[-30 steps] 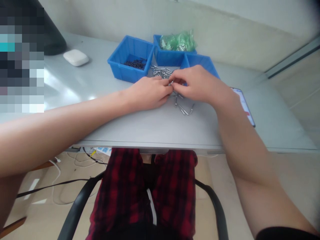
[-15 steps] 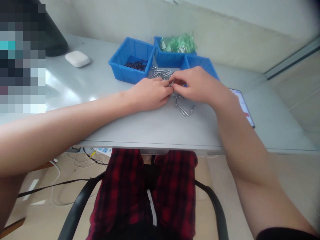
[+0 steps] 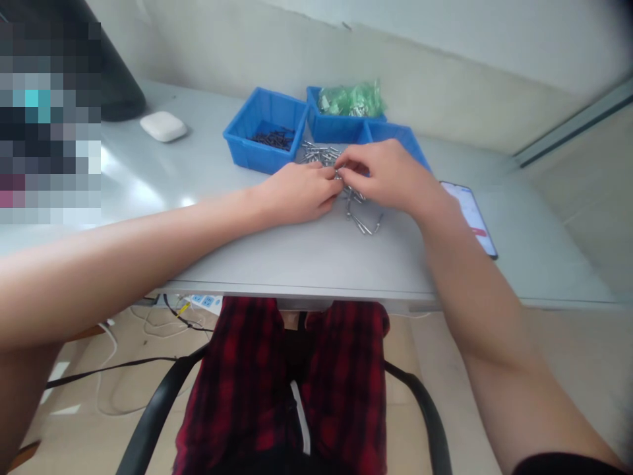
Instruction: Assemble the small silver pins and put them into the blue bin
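My left hand (image 3: 301, 192) rests low over the table, its fingers closed and meeting my right fingertips. My right hand (image 3: 388, 173) comes in from the other side, thumb and index finger pinched together. A tiny silvery bit shows where the two hands meet, but the fingers cover most of it. Just beyond them lies a heap of thin silver metal pins (image 3: 321, 153), partly hidden by my hands. Several loose silver pieces (image 3: 363, 224) are scattered on the near side, under my right hand.
A blue bin (image 3: 242, 153) with dark screws stands behind my left hand. Another blue bin (image 3: 336, 130) carries a green plastic bag (image 3: 353, 99); a third bin (image 3: 400, 138) is partly behind my right hand. A phone (image 3: 472, 218) and a white case (image 3: 163, 126) lie on the table (image 3: 297, 257).
The view has shifted slightly, so the bins and table sit a little lower. Both hands stay together at nearly the same spot by the heap, fingers still pinched.
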Motion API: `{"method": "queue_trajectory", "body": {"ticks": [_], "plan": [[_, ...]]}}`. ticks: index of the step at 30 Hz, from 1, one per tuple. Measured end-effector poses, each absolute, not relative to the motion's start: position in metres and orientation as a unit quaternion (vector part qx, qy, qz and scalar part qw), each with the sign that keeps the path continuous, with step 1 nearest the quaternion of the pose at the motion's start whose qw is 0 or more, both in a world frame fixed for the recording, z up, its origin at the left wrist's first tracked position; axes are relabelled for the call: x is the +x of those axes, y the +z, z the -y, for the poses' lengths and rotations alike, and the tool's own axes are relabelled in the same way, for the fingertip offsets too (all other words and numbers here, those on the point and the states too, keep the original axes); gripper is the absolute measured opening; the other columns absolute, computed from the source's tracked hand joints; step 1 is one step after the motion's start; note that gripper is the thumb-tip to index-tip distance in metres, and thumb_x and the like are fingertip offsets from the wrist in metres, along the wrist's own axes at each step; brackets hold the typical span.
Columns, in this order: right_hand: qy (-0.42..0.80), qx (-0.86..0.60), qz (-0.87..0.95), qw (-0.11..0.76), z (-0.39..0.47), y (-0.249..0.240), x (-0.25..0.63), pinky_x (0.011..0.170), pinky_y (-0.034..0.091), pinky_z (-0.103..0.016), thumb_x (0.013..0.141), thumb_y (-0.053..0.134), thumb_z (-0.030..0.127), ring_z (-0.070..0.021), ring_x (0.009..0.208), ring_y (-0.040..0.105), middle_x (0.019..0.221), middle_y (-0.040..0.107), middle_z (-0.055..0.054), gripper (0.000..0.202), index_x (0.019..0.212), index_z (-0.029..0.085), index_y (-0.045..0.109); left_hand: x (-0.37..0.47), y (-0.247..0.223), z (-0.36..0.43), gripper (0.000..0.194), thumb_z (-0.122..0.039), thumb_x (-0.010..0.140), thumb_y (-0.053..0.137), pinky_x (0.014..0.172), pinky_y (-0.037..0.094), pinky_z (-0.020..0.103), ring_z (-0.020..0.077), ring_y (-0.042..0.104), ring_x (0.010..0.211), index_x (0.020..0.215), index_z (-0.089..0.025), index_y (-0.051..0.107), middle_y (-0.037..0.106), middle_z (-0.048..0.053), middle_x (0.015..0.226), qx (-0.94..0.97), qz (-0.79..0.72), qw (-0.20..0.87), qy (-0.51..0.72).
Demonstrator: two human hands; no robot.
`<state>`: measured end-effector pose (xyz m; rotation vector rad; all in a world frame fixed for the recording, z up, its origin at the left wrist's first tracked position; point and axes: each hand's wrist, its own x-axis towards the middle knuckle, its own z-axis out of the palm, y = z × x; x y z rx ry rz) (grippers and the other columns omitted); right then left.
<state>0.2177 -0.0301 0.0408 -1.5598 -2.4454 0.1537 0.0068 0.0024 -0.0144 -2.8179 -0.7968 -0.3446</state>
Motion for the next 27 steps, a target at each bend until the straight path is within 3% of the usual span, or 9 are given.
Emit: {"method": "queue_trajectory", "body": {"ticks": [4,6,9,12,14,19,27], "plan": [[0.024,-0.539,0.817,0.204,0.016,0.036,0.218,0.09,0.056,-0.043,0.109,0.059,0.023,-0.0316,0.098,0.078,0.108,0.088,-0.009,0.029,0.116,0.024,0.086,0.009,-0.01,0.001,0.035,-0.022,0.114,0.054,0.077,0.059,0.04,0.0352,0.085,0.118,0.127,-0.015,0.086,0.086,0.016,0.122,-0.952,0.274,0.104,-0.081],[0.002,-0.543,0.814,0.207,0.008,0.04,0.214,0.09,0.056,-0.043,0.109,0.059,0.024,-0.0325,0.1,0.078,0.111,0.089,-0.009,0.029,0.116,0.025,0.087,0.01,-0.007,0.003,0.035,-0.022,0.115,0.054,0.077,0.058,0.04,0.0349,0.085,0.119,0.128,-0.015,0.085,0.086,0.016,0.122,-0.954,0.273,0.105,-0.07],[-0.045,-0.564,0.814,0.133,-0.001,0.048,0.204,0.087,0.054,-0.043,0.11,0.057,0.025,-0.0352,0.103,0.079,0.114,0.089,-0.012,0.032,0.119,0.027,0.088,0.01,-0.004,0.005,0.036,-0.021,0.116,0.053,0.076,0.056,0.04,0.0348,0.085,0.118,0.131,-0.014,0.085,0.086,0.016,0.121,-0.953,0.274,0.11,-0.069],[-0.063,-0.575,0.814,0.049,-0.003,0.048,0.197,0.084,0.051,-0.043,0.109,0.053,0.018,-0.0373,0.109,0.079,0.127,0.089,-0.017,0.037,0.125,0.021,0.087,0.009,-0.003,0.006,0.034,-0.019,0.115,0.056,0.075,0.055,0.04,0.0343,0.085,0.118,0.131,-0.014,0.086,0.087,0.016,0.122,-0.955,0.264,0.115,-0.077],[-0.073,-0.579,0.812,0.024,-0.001,0.042,0.195,0.081,0.047,-0.042,0.109,0.053,0.017,-0.0371,0.109,0.079,0.124,0.089,-0.017,0.035,0.122,0.02,0.085,0.009,-0.003,0.007,0.034,-0.018,0.114,0.057,0.076,0.056,0.038,0.0334,0.085,0.121,0.133,-0.014,0.086,0.087,0.017,0.126,-0.957,0.255,0.113,-0.075],[-0.037,-0.553,0.832,0.005,0.009,0.032,0.199,0.075,0.04,-0.04,0.109,0.054,0.017,-0.0335,0.099,0.076,0.115,0.088,-0.015,0.026,0.103,0.023,0.078,0.008,-0.004,0.007,0.039,-0.018,0.116,0.055,0.081,0.06,0.04,0.0334,0.084,0.128,0.144,-0.012,0.081,0.085,0.017,0.141,-0.955,0.268,0.108,-0.065],[-0.011,-0.572,0.82,-0.019,0.013,0.037,0.196,0.071,0.035,-0.039,0.108,0.053,0.012,-0.035,0.103,0.076,0.119,0.087,-0.015,0.027,0.106,0.023,0.078,0.006,-0.007,0.002,0.042,-0.015,0.112,0.052,0.072,0.054,0.042,0.0346,0.085,0.112,0.138,-0.011,0.084,0.088,0.019,0.121,-0.95,0.269,0.138,-0.081]]}}
